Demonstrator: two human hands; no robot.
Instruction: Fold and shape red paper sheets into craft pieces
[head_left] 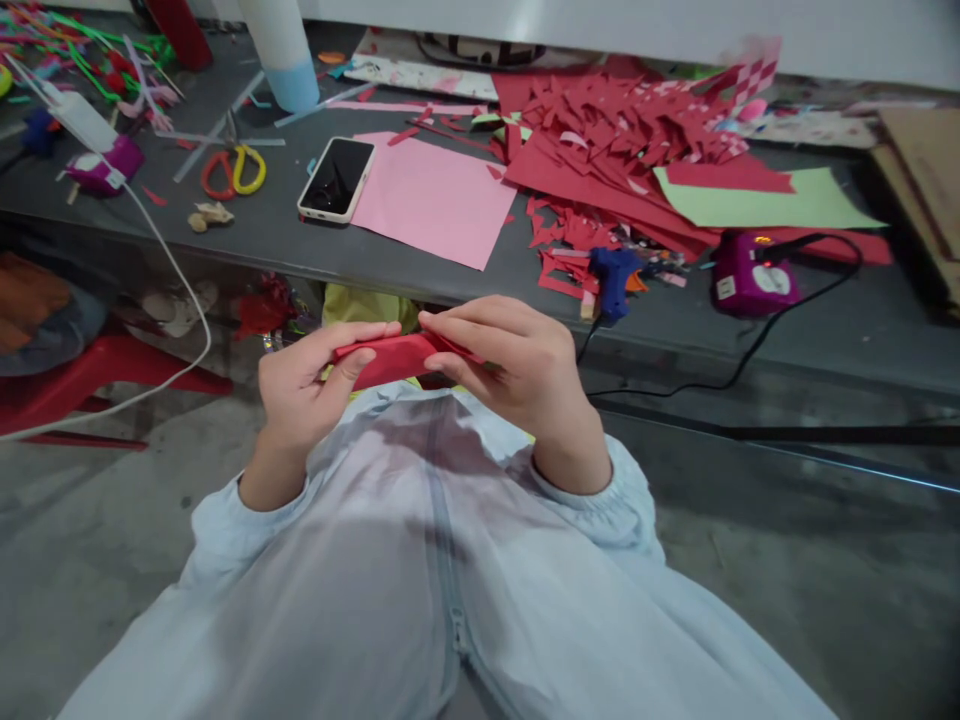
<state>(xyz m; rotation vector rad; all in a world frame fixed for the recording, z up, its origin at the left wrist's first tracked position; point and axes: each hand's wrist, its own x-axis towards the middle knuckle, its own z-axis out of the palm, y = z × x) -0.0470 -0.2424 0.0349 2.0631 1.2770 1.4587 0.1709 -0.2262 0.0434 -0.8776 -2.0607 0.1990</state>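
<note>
A strip of folded red paper [394, 360] is held between both hands, just in front of the table's near edge. My left hand [307, 385] pinches its left end, thumb below and fingers along the top. At the right end my right hand [517, 365] grips the paper the same way, its fingers laid over the upper edge and the thumb under it. Both hands' fingertips nearly meet at the middle of the strip. The part of the paper under my right fingers is hidden.
On the grey table [262, 235] lie pink paper [439, 195], a phone [337, 180], scissors [234, 172] and a heap of red paper pieces [607, 120]. A blue glue gun [615, 280] and purple box [754, 275] sit at right. A white cable [176, 250] hangs over the left edge.
</note>
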